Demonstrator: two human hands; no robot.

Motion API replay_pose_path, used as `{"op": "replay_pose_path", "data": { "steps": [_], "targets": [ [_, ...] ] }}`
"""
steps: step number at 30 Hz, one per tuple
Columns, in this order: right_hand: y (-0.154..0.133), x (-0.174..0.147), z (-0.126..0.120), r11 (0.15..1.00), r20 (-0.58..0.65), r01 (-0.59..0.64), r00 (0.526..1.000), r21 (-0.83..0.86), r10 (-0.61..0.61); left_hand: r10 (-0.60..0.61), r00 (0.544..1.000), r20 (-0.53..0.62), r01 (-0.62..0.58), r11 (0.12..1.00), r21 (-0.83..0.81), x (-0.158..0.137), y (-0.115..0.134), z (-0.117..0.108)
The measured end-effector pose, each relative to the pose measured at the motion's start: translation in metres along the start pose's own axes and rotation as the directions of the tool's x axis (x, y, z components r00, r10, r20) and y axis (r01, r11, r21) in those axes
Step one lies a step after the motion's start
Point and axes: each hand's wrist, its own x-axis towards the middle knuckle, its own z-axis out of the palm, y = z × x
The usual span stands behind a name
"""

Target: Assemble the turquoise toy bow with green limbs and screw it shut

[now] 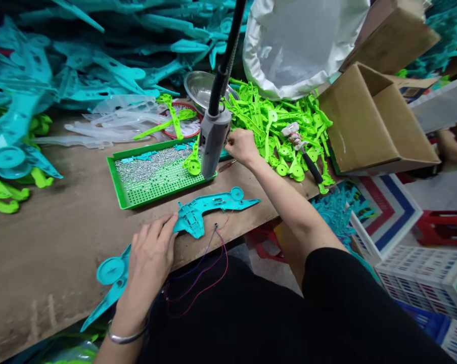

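Observation:
A long teal plastic shell [192, 217] lies along the table's front edge, its ribbed inside facing up. My left hand [150, 253] is laid over its middle, fingers and thumb gripping it and hiding that part. Thin red and blue wires [223, 247] run from the shell over the edge onto my lap. My right hand [242, 146] is farther back, fingers pinched together beside the hanging electric screwdriver [215, 136]. What those fingers hold, if anything, I cannot make out. Left of the screwdriver sits a green perforated tray [160, 193] with many small screws [148, 164] and teal bits.
Bright green plastic parts [266, 116] are heaped behind my right hand, with a black-handled tool [312, 164] on them. Teal shells [110, 65] pile up at the back left. A cardboard box [361, 126], a white-lined container [304, 45] and a metal bowl [200, 86] stand around.

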Motion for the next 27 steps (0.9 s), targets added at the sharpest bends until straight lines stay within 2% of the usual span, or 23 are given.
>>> {"op": "replay_pose_path", "data": {
  "steps": [1, 3, 5, 7, 10, 14, 19, 22, 27],
  "targets": [
    [-0.005, -0.016, -0.006, 0.989, -0.048, -0.086, 0.995, 0.117, 0.092, 0.002, 1.000, 0.000, -0.002, 1.000, 0.004, 0.000, 0.001, -0.001],
    [-0.022, -0.052, -0.017, 0.912, -0.028, -0.190, 0.976, 0.363, 0.215, 0.007, 1.000, 0.001, -0.007, 1.000, 0.009, 0.000, 0.003, -0.001],
    [-0.043, -0.090, -0.022, 0.818, 0.055, -0.234, 0.969, 0.526, 0.242, 0.008, 1.000, 0.006, -0.008, 1.000, 0.014, 0.000, 0.004, -0.001],
    [-0.065, -0.120, -0.023, 0.773, 0.099, -0.245, 0.968, 0.585, 0.232, -0.004, 1.000, 0.021, 0.003, 1.000, 0.018, 0.000, 0.006, -0.002],
    [-0.087, -0.145, -0.017, 0.781, 0.060, -0.266, 0.957, 0.566, 0.282, -0.025, 0.999, 0.036, 0.025, 1.000, 0.010, -0.001, 0.010, -0.002],
    [-0.098, -0.156, -0.007, 0.825, -0.051, -0.262, 0.942, 0.500, 0.330, -0.030, 0.999, 0.019, 0.031, 1.000, -0.007, -0.004, 0.015, -0.001],
    [-0.105, -0.165, 0.000, 0.917, -0.190, -0.187, 0.945, 0.353, 0.266, -0.055, 0.998, -0.009, 0.055, 0.998, -0.031, -0.006, 0.018, 0.000],
    [-0.108, -0.166, 0.001, 0.948, -0.180, -0.185, 0.955, 0.259, 0.235, -0.043, 0.999, -0.031, 0.042, 0.998, -0.042, -0.006, 0.018, 0.001],
    [-0.112, -0.169, -0.001, 0.965, -0.175, -0.168, 0.963, 0.203, 0.205, -0.036, 0.998, -0.047, 0.033, 0.998, -0.058, -0.004, 0.016, 0.003]
  ]
}}
